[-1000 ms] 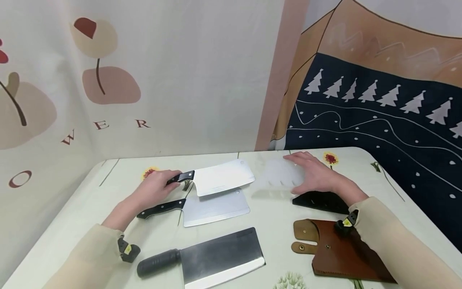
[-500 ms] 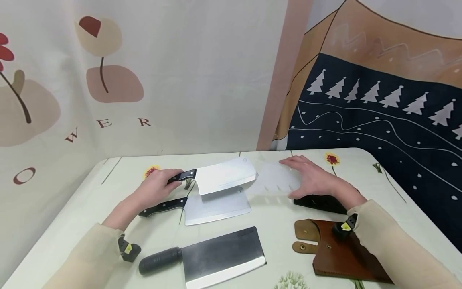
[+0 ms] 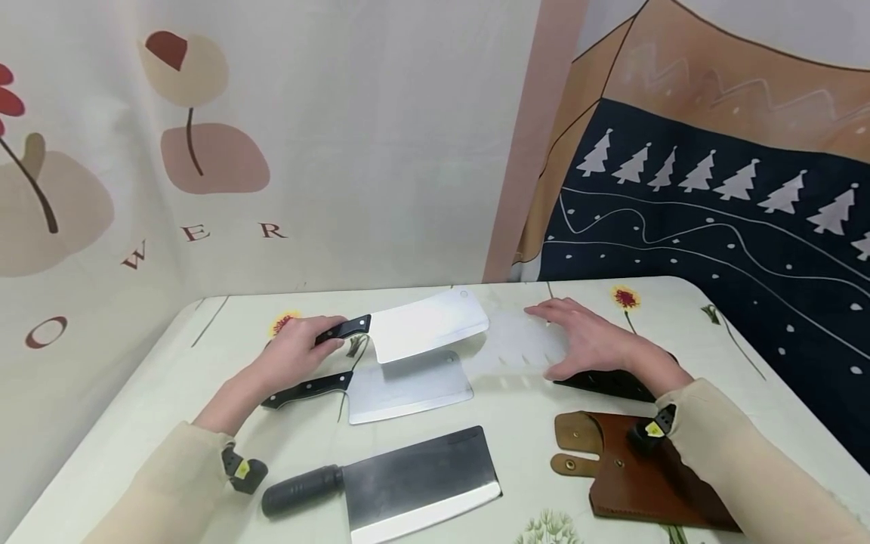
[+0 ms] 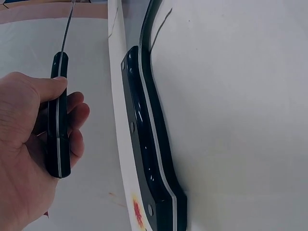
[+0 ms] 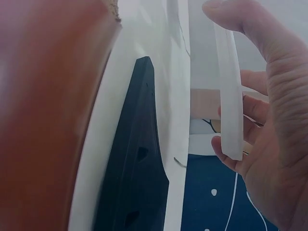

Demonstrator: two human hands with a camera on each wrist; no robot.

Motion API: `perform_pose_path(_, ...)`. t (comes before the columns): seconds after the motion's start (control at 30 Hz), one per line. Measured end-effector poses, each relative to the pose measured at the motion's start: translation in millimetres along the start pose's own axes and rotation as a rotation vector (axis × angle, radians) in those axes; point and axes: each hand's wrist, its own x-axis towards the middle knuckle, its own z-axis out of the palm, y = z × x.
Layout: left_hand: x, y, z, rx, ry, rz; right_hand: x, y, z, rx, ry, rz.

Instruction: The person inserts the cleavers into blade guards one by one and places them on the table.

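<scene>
Steel cleaver (image 3: 427, 325) is lifted off the desk (image 3: 516, 408), left hand (image 3: 295, 349) wrapped round its black handle, blade pointing at the clear sheath (image 3: 519, 340). Right hand (image 3: 591, 340) pinches that sheath by its edge, mouth toward the blade, so the two line up.
</scene>
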Motion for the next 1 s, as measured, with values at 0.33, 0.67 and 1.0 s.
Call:
perform_pose_path(0.33, -0.7, 0.4, -0.8, -0.027, -0.005, -0.02, -3.9, 2.5, -1.5, 0.035, -0.014, 0.023)
perform_pose_path(0.67, 0.2, 0.5, 1.2, -0.036, -0.011, -0.041, -4.3, 3.1, -0.2, 0.056, -0.033, 0.027)
perform_pose_path(1.0, -0.9, 1.9, 2.0, -0.05, -0.011, -0.061, -4.6, 3.0, 1.6, 0.086, -0.021, 0.019)
